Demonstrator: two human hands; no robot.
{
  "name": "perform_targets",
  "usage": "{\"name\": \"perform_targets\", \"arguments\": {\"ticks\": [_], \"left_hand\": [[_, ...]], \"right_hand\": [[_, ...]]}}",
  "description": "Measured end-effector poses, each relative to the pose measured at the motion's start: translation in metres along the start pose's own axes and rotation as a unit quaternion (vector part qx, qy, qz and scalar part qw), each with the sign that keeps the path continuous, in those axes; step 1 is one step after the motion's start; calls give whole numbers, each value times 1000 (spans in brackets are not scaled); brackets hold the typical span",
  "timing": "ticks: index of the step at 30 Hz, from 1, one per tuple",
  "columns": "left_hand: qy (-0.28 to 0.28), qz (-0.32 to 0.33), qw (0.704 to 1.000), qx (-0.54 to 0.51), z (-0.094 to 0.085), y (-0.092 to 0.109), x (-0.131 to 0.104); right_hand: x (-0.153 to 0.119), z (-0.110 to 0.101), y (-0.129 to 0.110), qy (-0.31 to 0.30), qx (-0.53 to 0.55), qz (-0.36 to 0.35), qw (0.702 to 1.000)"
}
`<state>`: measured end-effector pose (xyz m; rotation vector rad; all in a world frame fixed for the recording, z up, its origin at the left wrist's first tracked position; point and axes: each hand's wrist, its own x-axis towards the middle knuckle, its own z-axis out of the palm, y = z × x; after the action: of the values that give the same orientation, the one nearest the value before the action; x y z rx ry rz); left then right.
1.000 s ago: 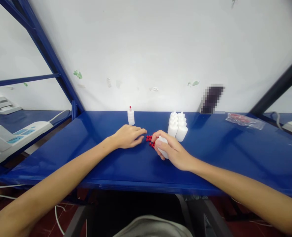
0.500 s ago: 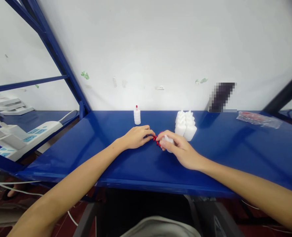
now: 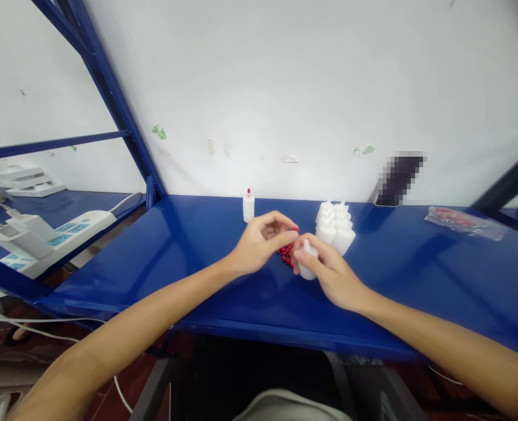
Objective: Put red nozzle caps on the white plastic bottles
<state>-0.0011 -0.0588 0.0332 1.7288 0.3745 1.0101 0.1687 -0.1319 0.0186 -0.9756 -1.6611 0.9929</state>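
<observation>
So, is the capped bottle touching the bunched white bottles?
Apart: the head view shows blue tabletop between the capped bottle and the bunched white bottles.

The left hand (image 3: 259, 242) pinches a red cap (image 3: 296, 229) near the white bottle (image 3: 308, 264) in the right hand (image 3: 329, 269), above the blue table (image 3: 224, 304)

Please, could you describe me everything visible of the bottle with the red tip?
The white bottle looks like plastic, with ribbed, rounded sides and a narrow neck under a small red tip. It stands upright on the blue table, towards the back, near the wall. No label can be made out. The left hand is nearer the camera and does not appear to hold it.
</observation>
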Motion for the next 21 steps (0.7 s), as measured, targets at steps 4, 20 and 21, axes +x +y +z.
{"name": "perform_targets", "arguments": {"ticks": [4,20,21], "left_hand": [[-36,-73,987,-136,25,7,4],[6,-71,973,-218,28,-6,0],[20,-66,975,-212,26,-8,2]], "right_hand": [[-3,-2,8,14,101,-22,995],[4,0,-4,35,130,58,989],[6,0,-6,25,145,70,987]]}}
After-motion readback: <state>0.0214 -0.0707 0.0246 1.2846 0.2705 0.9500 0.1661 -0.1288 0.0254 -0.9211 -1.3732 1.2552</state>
